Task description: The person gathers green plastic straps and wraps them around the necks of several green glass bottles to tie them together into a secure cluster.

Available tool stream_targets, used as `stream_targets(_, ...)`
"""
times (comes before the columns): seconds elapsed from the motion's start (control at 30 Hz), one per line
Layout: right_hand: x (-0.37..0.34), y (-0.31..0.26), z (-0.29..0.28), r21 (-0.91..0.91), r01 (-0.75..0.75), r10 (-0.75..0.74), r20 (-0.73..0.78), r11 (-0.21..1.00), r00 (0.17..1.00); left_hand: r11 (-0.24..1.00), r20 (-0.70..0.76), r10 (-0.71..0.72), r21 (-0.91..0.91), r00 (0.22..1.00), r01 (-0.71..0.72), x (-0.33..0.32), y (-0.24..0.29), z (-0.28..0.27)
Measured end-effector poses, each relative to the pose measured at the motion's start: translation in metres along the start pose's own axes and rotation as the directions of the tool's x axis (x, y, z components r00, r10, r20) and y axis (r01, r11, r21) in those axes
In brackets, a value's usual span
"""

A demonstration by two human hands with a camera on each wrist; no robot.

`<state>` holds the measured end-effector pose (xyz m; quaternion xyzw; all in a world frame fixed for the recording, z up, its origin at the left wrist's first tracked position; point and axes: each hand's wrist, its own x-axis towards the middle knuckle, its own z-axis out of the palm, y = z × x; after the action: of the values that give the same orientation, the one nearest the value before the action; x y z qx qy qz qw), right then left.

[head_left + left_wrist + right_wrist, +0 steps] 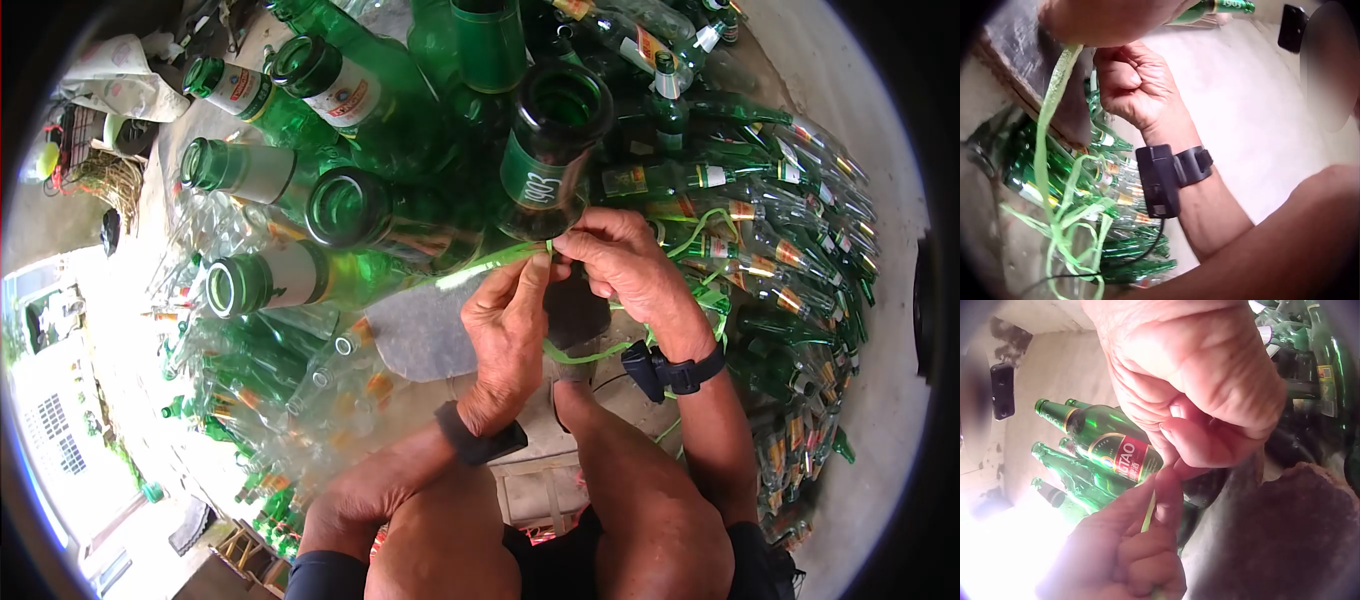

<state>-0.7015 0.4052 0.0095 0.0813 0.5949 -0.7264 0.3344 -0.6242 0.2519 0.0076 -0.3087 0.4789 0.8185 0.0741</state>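
Several green beer bottles (345, 210) stand upright in a close group, and a light green plastic string (500, 256) runs along their near side. My left hand (510, 325) pinches the string between thumb and forefinger at the front of the group. Right against it, my right hand (625, 265) pinches the string too, below the bottle with a 1903 neck label (540, 172). In the right wrist view the thumbs and fingertips meet in front of a bottle with a red label (1130, 457). Loose string (1044, 156) hangs from the left hand in the left wrist view.
A dark, rough-edged board (425, 335) lies under the group. Many green and clear bottles lie stacked on the right (780, 250), beside a pale wall (885, 180). More lie heaped on the left (260, 380). My bent knees (640, 470) are close below the hands.
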Motion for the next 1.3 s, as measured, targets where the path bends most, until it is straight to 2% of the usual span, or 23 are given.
stream_targets(0.07, 0.0, 0.0, 0.001, 0.013, 0.019, -0.019, 0.016, 1.0, 1.0, 0.967, -0.018, 0.187, 0.179, 0.982, -0.181, -0.001, -0.001, 0.002)
stream_targets(0.2, 0.0, -0.002, 0.002, 0.009, 0.005, -0.005, 0.02, 1.0, 1.0, 0.957, -0.006, 0.242, 0.17, 0.97, -0.237, 0.0, -0.005, 0.002)
stream_targets(0.27, 0.001, 0.002, 0.001, -0.02, 0.035, -0.034, 0.019, 0.999, 0.999, 0.848, 0.111, 0.471, 0.214, 0.875, -0.484, 0.009, -0.015, -0.005)
stream_targets(0.4, 0.001, 0.007, 0.002, 0.006, 0.058, -0.058, 0.012, 0.998, 0.998, 0.817, 0.116, 0.472, 0.315, 0.874, -0.483, 0.004, -0.007, -0.003)
stream_targets(0.47, 0.0, 0.006, 0.003, 0.008, 0.078, -0.078, 0.0, 0.997, 0.997, 0.663, 0.196, 0.554, 0.485, 0.809, -0.571, 0.002, 0.0, -0.004)
stream_targets(0.5, 0.001, 0.007, 0.001, 0.01, 0.078, -0.078, -0.002, 0.997, 0.997, 0.663, 0.199, 0.552, 0.485, 0.81, -0.571, 0.003, 0.002, -0.004)
stream_targets(0.57, 0.005, 0.012, -0.002, -0.134, 0.139, -0.138, 0.015, 0.981, 0.99, 0.544, 0.249, 0.566, 0.604, 0.786, -0.583, 0.006, 0.005, -0.003)
stream_targets(0.6, 0.005, 0.014, -0.002, -0.132, 0.138, -0.137, 0.015, 0.982, 0.99, 0.543, 0.249, 0.565, 0.605, 0.787, -0.582, 0.006, 0.003, -0.004)
stream_targets(0.67, 0.005, 0.015, -0.001, -0.008, 0.085, -0.085, 0.001, 0.996, 0.996, 0.728, 0.151, 0.466, 0.495, 0.872, -0.474, 0.006, 0.0, -0.003)
stream_targets(0.8, 0.004, 0.025, -0.004, 0.068, 0.14, -0.143, 0.041, 0.988, 0.989, 0.771, 0.096, 0.422, 0.485, 0.901, -0.413, 0.006, 0.0, 0.001)
stream_targets(0.87, 0.003, 0.024, -0.002, 0.014, 0.136, -0.136, 0.002, 0.991, 0.991, 0.884, 0.021, 0.324, 0.348, 0.946, -0.31, 0.006, 0.001, 0.006)
stream_targets(0.97, -0.001, 0.024, 0.001, 0.037, 0.088, -0.087, -0.03, 0.995, 0.996, 0.931, 0.017, 0.271, 0.249, 0.962, -0.267, 0.005, 0.003, 0.008)
stream_targets(1.07, 0.001, 0.028, -0.003, -0.016, 0.138, -0.138, 0.028, 0.99, 0.99, 0.946, 0.01, 0.21, 0.252, 0.978, -0.206, 0.005, 0.008, 0.008)
stream_targets(1.2, -0.001, 0.027, 0.001, -0.016, 0.127, -0.127, 0.002, 0.992, 0.992, 0.959, -0.028, 0.175, 0.23, 0.984, -0.164, 0.005, 0.011, 0.01)
stream_targets(1.27, -0.002, 0.025, 0.002, 0.0, 0.159, -0.159, -0.017, 0.987, 0.987, 0.976, -0.1, 0.069, 0.215, 0.993, -0.046, 0.002, 0.018, 0.016)
stream_targets(1.3, -0.002, 0.024, 0.002, -0.002, 0.158, -0.158, -0.017, 0.987, 0.987, 0.976, -0.101, 0.069, 0.213, 0.993, -0.046, 0.002, 0.02, 0.017)
